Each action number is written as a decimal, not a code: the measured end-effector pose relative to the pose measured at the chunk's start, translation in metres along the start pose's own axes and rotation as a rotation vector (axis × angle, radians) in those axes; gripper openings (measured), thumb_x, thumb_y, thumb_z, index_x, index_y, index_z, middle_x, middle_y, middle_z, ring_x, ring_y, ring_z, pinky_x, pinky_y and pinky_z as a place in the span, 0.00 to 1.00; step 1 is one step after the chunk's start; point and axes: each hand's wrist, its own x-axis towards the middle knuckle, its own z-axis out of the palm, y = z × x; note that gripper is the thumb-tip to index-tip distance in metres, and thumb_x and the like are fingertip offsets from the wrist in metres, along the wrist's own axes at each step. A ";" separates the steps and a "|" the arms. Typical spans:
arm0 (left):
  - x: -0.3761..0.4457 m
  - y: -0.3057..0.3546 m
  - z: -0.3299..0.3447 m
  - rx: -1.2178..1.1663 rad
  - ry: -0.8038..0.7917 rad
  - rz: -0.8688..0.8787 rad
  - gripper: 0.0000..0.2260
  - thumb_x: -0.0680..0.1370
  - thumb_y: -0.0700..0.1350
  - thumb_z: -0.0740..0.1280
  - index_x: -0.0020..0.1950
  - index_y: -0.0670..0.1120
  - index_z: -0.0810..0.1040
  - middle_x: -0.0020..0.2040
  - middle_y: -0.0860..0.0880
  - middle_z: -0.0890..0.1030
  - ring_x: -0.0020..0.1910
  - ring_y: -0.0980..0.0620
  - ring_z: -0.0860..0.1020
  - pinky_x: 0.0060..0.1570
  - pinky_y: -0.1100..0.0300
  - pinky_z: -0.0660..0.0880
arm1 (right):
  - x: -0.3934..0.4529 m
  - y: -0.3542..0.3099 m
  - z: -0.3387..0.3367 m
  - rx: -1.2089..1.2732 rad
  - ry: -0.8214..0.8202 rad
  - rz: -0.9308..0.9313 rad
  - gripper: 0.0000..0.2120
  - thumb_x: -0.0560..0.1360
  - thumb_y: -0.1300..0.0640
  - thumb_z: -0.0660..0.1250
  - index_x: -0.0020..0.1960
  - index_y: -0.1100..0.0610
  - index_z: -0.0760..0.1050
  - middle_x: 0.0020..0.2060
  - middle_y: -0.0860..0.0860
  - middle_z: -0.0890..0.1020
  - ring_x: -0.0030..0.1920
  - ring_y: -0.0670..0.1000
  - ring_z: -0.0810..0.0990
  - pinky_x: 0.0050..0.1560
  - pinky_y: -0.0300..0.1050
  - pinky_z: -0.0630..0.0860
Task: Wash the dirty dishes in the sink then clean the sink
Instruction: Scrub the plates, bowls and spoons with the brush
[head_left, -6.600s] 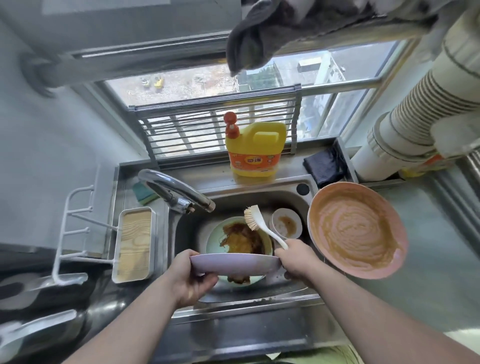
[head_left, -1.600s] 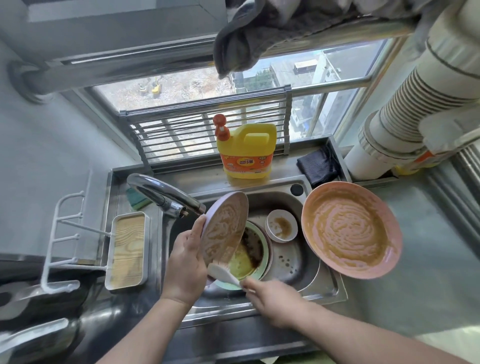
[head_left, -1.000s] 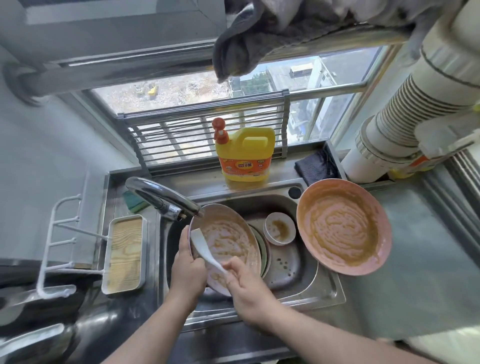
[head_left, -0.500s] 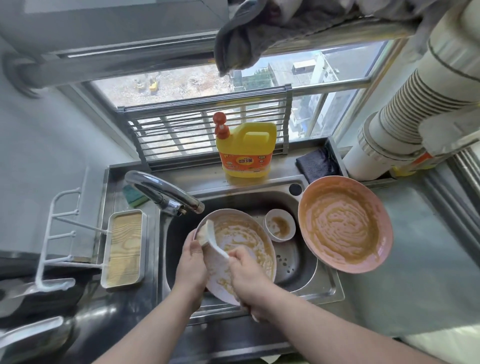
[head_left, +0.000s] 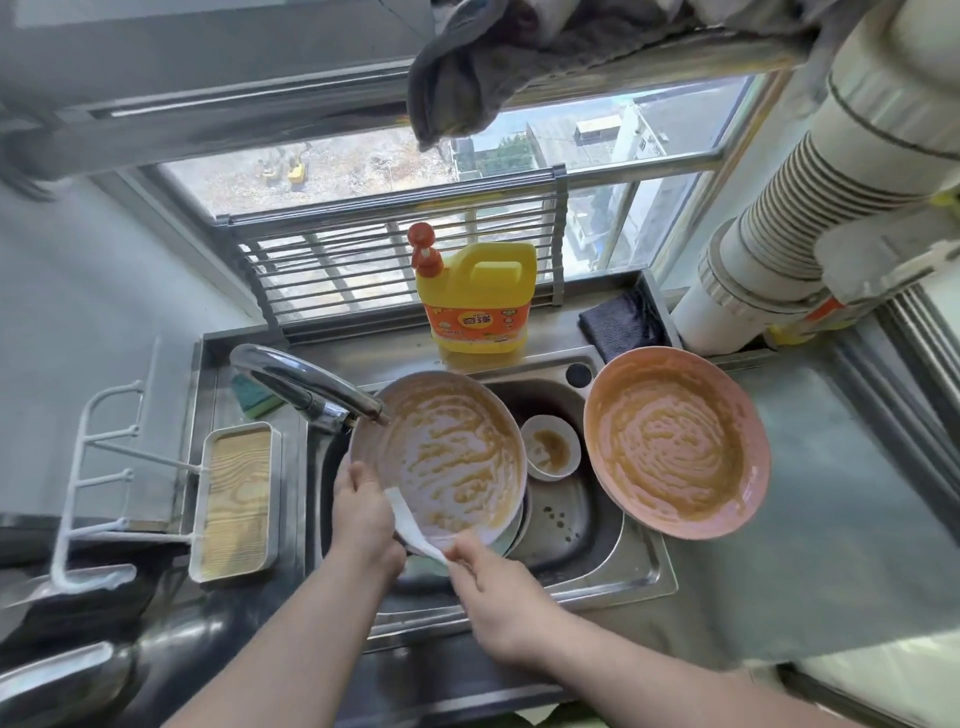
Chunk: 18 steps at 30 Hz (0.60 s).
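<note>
Plate (head_left: 441, 457), smeared with sauce, tilted over the sink (head_left: 571, 525) just below the tap (head_left: 306, 384). Left hand (head_left: 363, 519) clasps its near-left rim; right hand (head_left: 493, 587) grasps the brush (head_left: 415, 530). Likely rigid, light, slippery; hold at the rim.

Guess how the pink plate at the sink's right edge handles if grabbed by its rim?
Likely slippery: the pink plate is coated in brownish suds. It may tip, since it sits tilted, part over the sink rim, part on the counter. Looks stiff and probably light, plastic-like, but material is uncertain.
</note>
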 end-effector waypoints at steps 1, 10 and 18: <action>0.006 0.004 -0.003 0.011 0.001 0.032 0.14 0.89 0.53 0.54 0.73 0.55 0.72 0.62 0.45 0.82 0.54 0.45 0.84 0.56 0.41 0.81 | -0.007 0.011 -0.009 -0.117 -0.030 -0.013 0.07 0.85 0.44 0.54 0.56 0.46 0.67 0.39 0.51 0.79 0.41 0.57 0.76 0.46 0.53 0.74; 0.007 0.002 -0.002 -0.003 -0.081 0.032 0.09 0.87 0.55 0.60 0.58 0.56 0.79 0.47 0.52 0.89 0.45 0.51 0.88 0.38 0.51 0.85 | -0.006 0.035 -0.051 -0.526 -0.102 -0.081 0.10 0.85 0.39 0.51 0.60 0.42 0.64 0.43 0.57 0.81 0.45 0.64 0.81 0.42 0.55 0.76; 0.018 0.009 -0.033 0.094 -0.075 0.122 0.07 0.84 0.55 0.67 0.58 0.55 0.82 0.51 0.51 0.89 0.48 0.51 0.88 0.42 0.53 0.86 | 0.011 0.066 -0.087 -0.700 -0.015 0.027 0.04 0.86 0.46 0.51 0.58 0.43 0.62 0.38 0.51 0.73 0.39 0.60 0.75 0.38 0.54 0.74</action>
